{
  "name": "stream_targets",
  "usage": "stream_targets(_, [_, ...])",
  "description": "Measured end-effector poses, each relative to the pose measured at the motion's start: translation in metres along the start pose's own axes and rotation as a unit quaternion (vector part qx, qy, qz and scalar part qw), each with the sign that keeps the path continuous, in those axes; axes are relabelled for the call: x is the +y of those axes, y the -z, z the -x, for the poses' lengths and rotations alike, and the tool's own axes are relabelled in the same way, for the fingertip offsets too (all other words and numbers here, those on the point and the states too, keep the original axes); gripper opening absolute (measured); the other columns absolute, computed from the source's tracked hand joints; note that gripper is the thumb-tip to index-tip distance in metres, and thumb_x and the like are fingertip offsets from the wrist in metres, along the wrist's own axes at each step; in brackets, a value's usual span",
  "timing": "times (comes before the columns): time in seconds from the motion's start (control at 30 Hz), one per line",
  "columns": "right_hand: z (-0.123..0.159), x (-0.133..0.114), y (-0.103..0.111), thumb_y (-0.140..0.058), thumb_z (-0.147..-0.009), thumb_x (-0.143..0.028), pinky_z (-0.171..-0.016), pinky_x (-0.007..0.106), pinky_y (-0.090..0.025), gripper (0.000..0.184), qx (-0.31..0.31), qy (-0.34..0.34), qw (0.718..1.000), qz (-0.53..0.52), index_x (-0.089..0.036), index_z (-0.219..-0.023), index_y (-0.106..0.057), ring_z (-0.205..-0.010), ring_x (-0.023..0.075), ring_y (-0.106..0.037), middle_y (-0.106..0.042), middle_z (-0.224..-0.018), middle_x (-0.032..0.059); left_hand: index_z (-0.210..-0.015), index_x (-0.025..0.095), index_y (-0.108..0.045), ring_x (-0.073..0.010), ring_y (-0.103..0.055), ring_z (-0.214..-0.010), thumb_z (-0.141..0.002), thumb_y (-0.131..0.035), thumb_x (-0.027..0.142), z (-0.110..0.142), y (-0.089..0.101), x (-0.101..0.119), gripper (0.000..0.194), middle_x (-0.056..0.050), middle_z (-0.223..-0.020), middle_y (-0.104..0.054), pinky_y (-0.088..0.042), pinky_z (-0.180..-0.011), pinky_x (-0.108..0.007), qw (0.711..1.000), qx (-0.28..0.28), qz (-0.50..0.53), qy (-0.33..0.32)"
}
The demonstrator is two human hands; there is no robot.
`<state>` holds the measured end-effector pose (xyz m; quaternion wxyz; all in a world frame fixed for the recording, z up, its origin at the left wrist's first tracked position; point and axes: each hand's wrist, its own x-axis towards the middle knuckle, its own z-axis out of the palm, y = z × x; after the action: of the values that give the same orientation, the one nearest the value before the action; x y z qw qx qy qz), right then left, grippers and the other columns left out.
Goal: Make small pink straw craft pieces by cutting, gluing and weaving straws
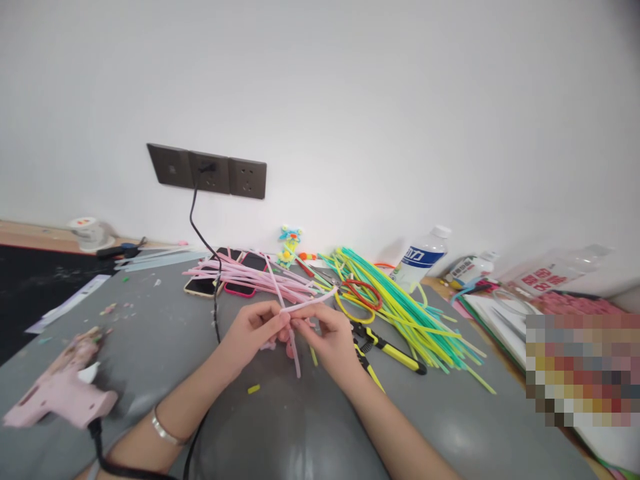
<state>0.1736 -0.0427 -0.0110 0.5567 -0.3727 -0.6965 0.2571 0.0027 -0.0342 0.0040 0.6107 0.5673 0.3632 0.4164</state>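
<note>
Both hands meet above the middle of the grey table. My left hand [257,331] pinches pale pink pipe cleaners [296,357] that cross each other at the fingertips. From the right, my right hand [327,333] has thumb and fingers closed on one of the same strands, whose end sticks out over the knuckles. Behind my hands lies a bundle of pink pipe cleaners [235,272]. Close to my right hand are yellow-handled pliers [395,350] and a big bundle of yellow and green pipe cleaners [400,307]. Small pink pieces under my fingers are partly hidden.
A pink glue gun [65,393] lies at the left, its black cord [216,313] running to the wall socket [207,172]. Phones [200,287] lie under the pink bundle. Bottles [423,257] stand at the back right, beside papers [493,320]. A small yellow-blue figure [289,248] stands near the wall.
</note>
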Motion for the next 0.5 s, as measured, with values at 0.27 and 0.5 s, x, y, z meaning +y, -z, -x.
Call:
stream_targets(0.27, [-0.0017, 0.0, 0.0018, -0.065, -0.088, -0.029, -0.067, 0.028, -0.052, 0.014, -0.053, -0.084, 0.992, -0.075, -0.02, -0.087, -0.076, -0.07, 0.0172, -0.067, -0.075, -0.076, 0.0039, -0.062, 0.016, -0.057, -0.0079, -0.044, -0.047, -0.084, -0.058, 0.058, -0.0005, 0.0022, 0.0032, 0.047, 0.003, -0.055, -0.054, -0.036, -0.044, -0.018, 0.997, 0.017, -0.07, -0.013])
stream_targets(0.5, [-0.0074, 0.0045, 0.0005, -0.07, -0.083, -0.05, -0.061, 0.028, -0.055, 0.031, -0.051, -0.152, 0.954, -0.253, -0.022, -0.097, -0.071, -0.061, 0.0153, -0.066, -0.072, -0.078, 0.0018, -0.066, 0.016, -0.059, -0.0093, -0.051, -0.05, -0.09, -0.051, 0.051, -0.0003, 0.001, 0.0015, 0.043, 0.002, -0.056, -0.055, -0.038, -0.047, -0.018, 0.994, -0.027, -0.105, -0.016])
